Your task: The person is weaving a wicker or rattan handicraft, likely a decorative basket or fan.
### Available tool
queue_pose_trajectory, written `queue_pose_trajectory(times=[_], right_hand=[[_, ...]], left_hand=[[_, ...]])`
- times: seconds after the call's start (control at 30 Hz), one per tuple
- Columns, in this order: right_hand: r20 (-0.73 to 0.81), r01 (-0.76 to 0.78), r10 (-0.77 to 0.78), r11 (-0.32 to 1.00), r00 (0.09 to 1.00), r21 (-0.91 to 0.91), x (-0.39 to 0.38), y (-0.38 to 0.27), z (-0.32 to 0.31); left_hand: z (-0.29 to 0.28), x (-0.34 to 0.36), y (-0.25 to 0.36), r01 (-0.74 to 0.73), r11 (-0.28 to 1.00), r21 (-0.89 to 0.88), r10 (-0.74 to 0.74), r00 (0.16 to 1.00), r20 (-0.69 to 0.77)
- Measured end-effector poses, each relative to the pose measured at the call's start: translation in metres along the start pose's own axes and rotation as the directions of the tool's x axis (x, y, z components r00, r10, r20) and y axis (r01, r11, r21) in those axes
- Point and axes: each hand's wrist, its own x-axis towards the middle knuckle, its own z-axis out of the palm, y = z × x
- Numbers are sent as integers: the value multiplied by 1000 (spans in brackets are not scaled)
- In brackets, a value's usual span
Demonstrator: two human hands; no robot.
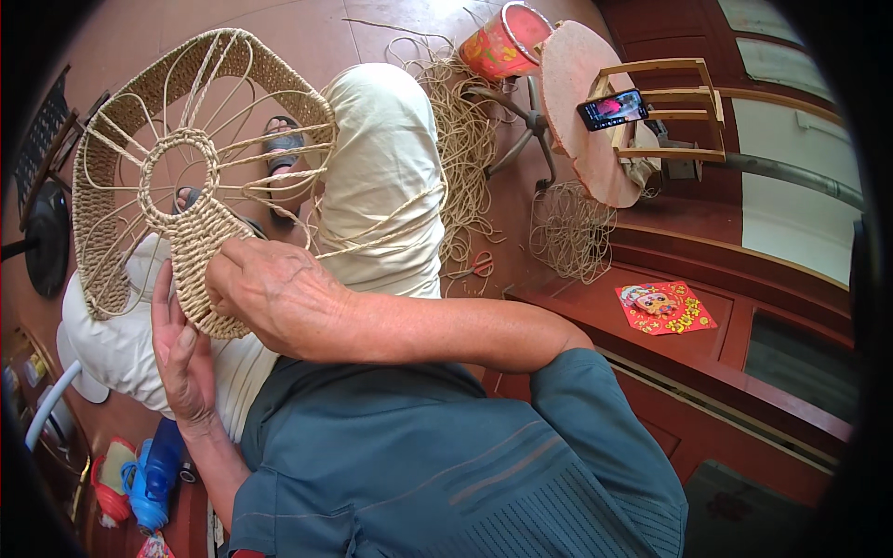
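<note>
A large woven rope piece [206,244] rests across my lap: a wide braided outer band, a small wrapped ring [152,202] and spokes of cord between them. Below the ring, a tightly woven panel narrows and widens toward me. My right hand [279,286] lies over the panel's right side, fingers curled onto its edge; the fingertips are hidden. At the panel's left edge, my left hand [183,352] is palm up with fingers stretched along and partly behind it. Loose cord strands [391,223] run from near my right hand across my pale trouser leg.
A heap of loose cord [465,149] lies on the floor right of my knee, near red-handled scissors [481,264]. Beyond stand a red bucket [507,42] and a round stool [581,112] carrying a wooden rack and a phone [612,110]. Blue bottles [160,470] are at lower left.
</note>
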Motion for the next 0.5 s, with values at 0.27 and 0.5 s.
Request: queue_pose_trajectory(times=[0.27,0.5], right_hand=[[-64,65,-57,989,996,130,12,-28,20],[-12,119,-119,992,993,48,17,-35,31]], left_hand=[[-25,-23,-4,-234,926,297,291,942,-165],[-18,-36,10,-178,961,211,222,953,-206]])
